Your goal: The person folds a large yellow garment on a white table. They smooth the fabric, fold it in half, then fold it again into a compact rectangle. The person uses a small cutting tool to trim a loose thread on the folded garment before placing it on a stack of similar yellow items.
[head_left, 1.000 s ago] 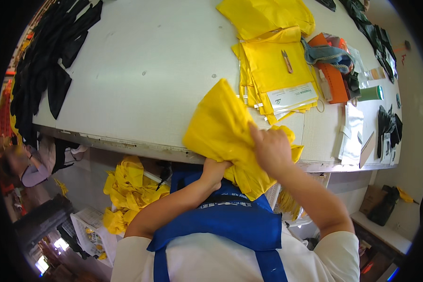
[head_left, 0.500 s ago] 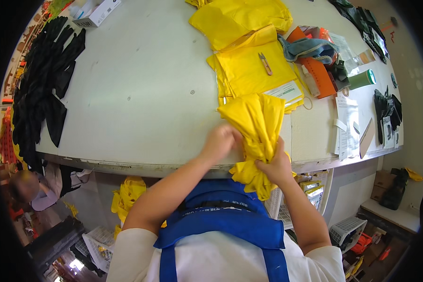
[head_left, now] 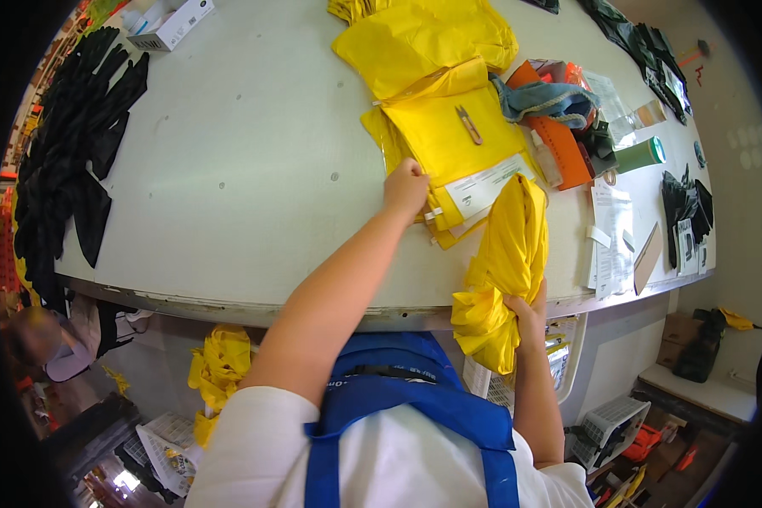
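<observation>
My right hand [head_left: 529, 315] is wrapped round a bunched yellow piece of cloth [head_left: 516, 229], gathered at the middle and held upright over the table's front edge. Its lower end flares out below the grip. My left hand [head_left: 408, 186] has its fingers curled at the left edge of a stack of folded yellow pieces [head_left: 444, 135]; whether it pinches a layer there is hidden. A white printed sheet [head_left: 487, 182] lies on the front of that stack, and small thread snips [head_left: 468, 125] rest on top.
More yellow cloth [head_left: 423, 38] is heaped behind. To the right stand an orange box [head_left: 563, 152] with a blue cloth [head_left: 550, 97] over it and a green cylinder [head_left: 639, 156]. Black gloves [head_left: 68, 161] lie far left. A person [head_left: 63, 343] is beyond the table at lower left.
My left hand has left the bunched yellow cloth and reached forward to the stack's left edge. My right hand has carried the cloth a little to the right, uncovering the stack's front.
</observation>
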A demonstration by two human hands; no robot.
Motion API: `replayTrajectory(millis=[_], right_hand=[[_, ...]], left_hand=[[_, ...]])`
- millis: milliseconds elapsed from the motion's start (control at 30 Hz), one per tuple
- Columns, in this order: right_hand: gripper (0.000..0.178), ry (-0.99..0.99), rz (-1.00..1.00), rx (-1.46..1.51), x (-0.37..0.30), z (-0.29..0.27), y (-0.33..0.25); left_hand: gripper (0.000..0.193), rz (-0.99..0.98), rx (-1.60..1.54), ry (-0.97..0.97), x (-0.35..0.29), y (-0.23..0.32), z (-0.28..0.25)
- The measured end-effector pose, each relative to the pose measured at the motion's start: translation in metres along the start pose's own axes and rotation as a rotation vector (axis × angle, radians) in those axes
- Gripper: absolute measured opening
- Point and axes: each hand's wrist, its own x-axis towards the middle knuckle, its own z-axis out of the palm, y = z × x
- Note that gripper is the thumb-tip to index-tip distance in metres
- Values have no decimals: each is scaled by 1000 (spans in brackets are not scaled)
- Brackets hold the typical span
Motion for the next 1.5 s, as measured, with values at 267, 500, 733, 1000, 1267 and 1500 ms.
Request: replayTrajectory(millis=[267,500,733,1000,1267,1500], right_hand=[[68,30,-154,-165,17,4,-39],[86,-374,-339,-1003,8,111,-39],[90,-435,-225,-1274,17,168,18],[73,-398,-236,-918,13,170,16],[78,-320,-201,-815,9,155,23],[81,-391,-188,-1037,5,155,25]], left_hand=[[31,99,-311,375,-67,-3,-136],[40,80,-18,617,-141,-96,-234],[68,181,769,558,-181,-71,-260],[59,231,397,301,-129,-73,-228],[39,90,232,222,-122,-61,-238],[32,399,919,242,-164,-62,-266]])
